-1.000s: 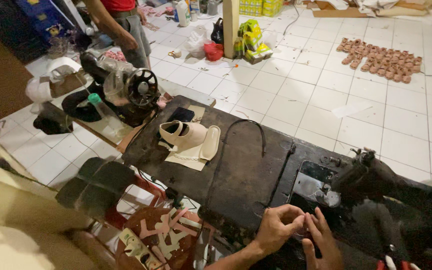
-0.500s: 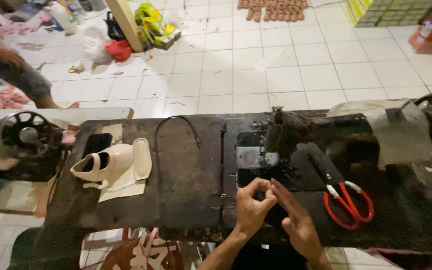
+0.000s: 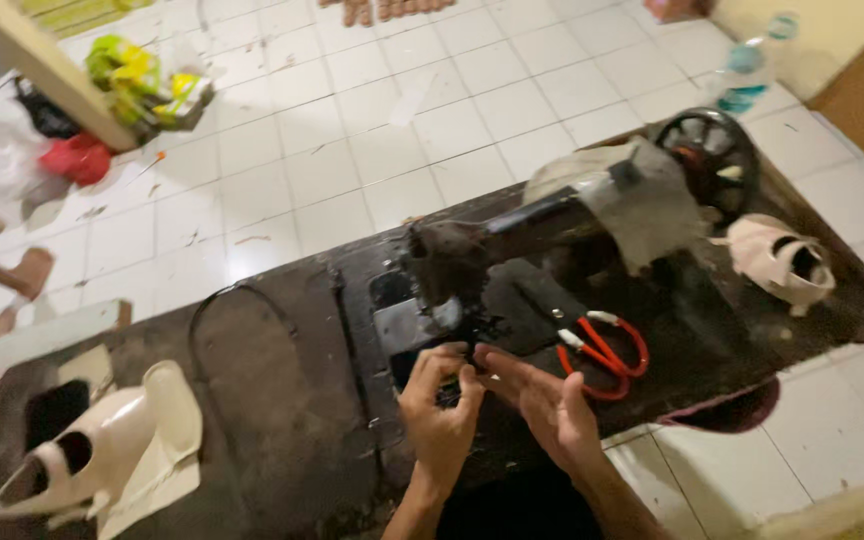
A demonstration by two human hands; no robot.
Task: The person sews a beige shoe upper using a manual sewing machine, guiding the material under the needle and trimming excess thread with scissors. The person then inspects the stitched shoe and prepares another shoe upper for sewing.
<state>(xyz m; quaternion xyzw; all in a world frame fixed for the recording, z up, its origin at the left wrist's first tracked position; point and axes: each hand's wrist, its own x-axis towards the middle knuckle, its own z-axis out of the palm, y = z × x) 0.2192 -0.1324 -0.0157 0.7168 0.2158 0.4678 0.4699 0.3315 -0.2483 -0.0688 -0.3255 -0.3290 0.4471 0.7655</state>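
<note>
A: Item one, left hand?

B: Near the front edge of the bench, just below the needle plate of the black sewing machine. Grip: fingers curled and pressed together on something small and dark; what it is cannot be told. Held low and close to the plate, likely so the fingers can work by the needle.

A: Item two, right hand?

B: Just beside the left, fingertips touching it. Grip: spread flat, palm turned inward, holding nothing; it seems to steady the other hand.

A: Tools?

B: One pair of red-handled scissors, lying flat on the bench beside the right hand, within easy reach.

A: Stock?

B: Cream shoe upper at the left end of the bench, resting on flat cut pieces. A second pale shoe piece at the right end, past the hand wheel.

A: Off the bench?

B: White tiled floor; a plastic bottle toward the far right.
</note>
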